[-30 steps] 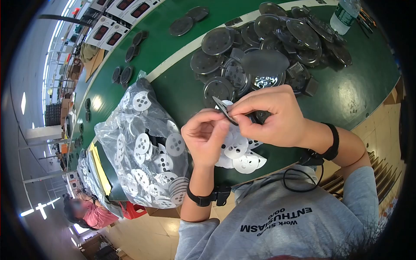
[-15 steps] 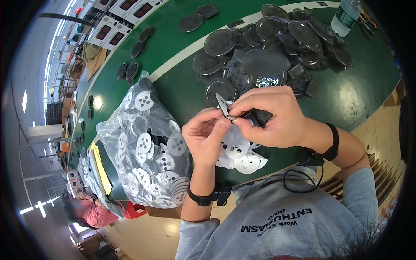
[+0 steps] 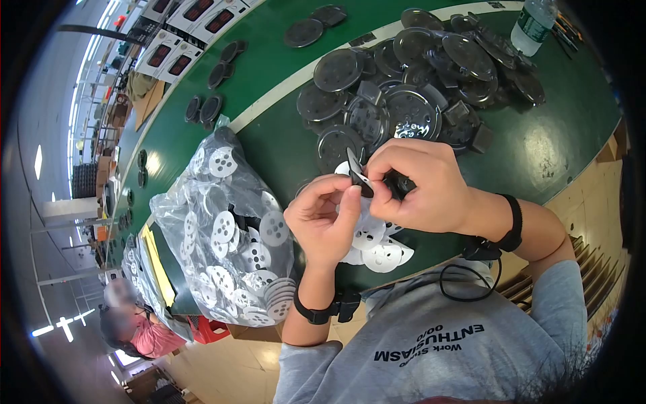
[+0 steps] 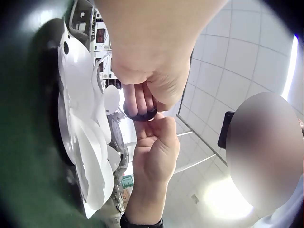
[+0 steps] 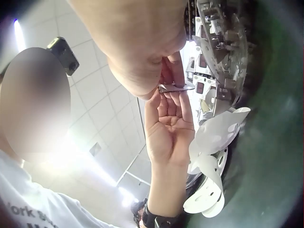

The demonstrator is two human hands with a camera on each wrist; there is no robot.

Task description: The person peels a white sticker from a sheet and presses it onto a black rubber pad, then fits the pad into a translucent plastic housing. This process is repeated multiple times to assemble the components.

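Observation:
Between the fingertips of both hands is a thin disc [image 3: 354, 163], pale on one face and black on the other, tilted nearly on edge in the head view. My left hand [image 3: 321, 219] pinches its near left edge with thumb and fingers. From the other side my right hand [image 3: 424, 188] pinches it, fingers curled. The left wrist view shows the black face of the disc [image 4: 137, 114]; in the right wrist view the disc [image 5: 175, 88] appears as a thin silvery strip. Under the hands lie loose white discs with holes [image 3: 382, 254], partly hidden by them.
A clear plastic bag [image 3: 208, 192] of white holed discs stands left of the hands. Dark round plastic housings [image 3: 410, 111] are heaped beyond them, with a water bottle [image 3: 533, 30] at the back right. Smaller groups of dark housings [image 3: 303, 32] line the green table's far side.
The disc has turned more upright between the hands. My right hand's fingers have curled in tighter and shifted slightly away from the left hand.

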